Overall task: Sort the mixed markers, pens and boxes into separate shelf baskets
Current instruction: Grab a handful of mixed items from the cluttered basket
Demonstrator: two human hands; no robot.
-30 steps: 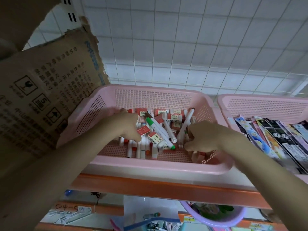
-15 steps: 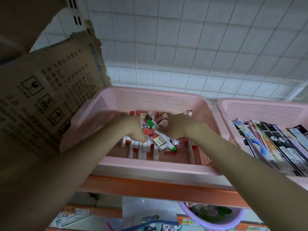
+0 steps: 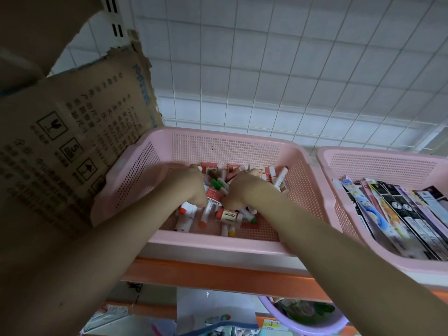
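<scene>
Item: pink mesh basket (image 3: 218,243) on the orange-edged shelf (image 3: 218,272), holding the unsorted lot of markers, pens and small red-and-white boxes. I have both hands down in it. My left hand (image 3: 186,187) sits curled at the left of the pile, its fingers turned under among the white-barrelled markers; I cannot tell whether that grip has closed on one or only rakes them. My right hand (image 3: 244,190) is curled just beside it, knuckles up, over the red-and-white boxes; its fingertips are hidden, so its grip is likewise not readable from here. Between the two hands lie a green-capped marker (image 3: 219,185) and a barcoded red box (image 3: 213,198); in front of them rest a box marked 2B (image 3: 229,215), an orange-capped marker (image 3: 204,218) and a yellow-capped one (image 3: 232,232). Second entry: neighbouring pink basket (image 3: 378,154) to the right, filled with flat long packets (image 3: 400,219) laid side by side. Third: torn cardboard flap (image 3: 72,141) leaning against the first basket's left wall. Handling note, as I judge it: I pick one kind at a time, boxes first since they are blocky and easy to pinch, gather several against the palm, lift clear of the rim, and keep round markers from rolling back under the heap. The mesh floor may catch caps; lift, do not drag.
</scene>
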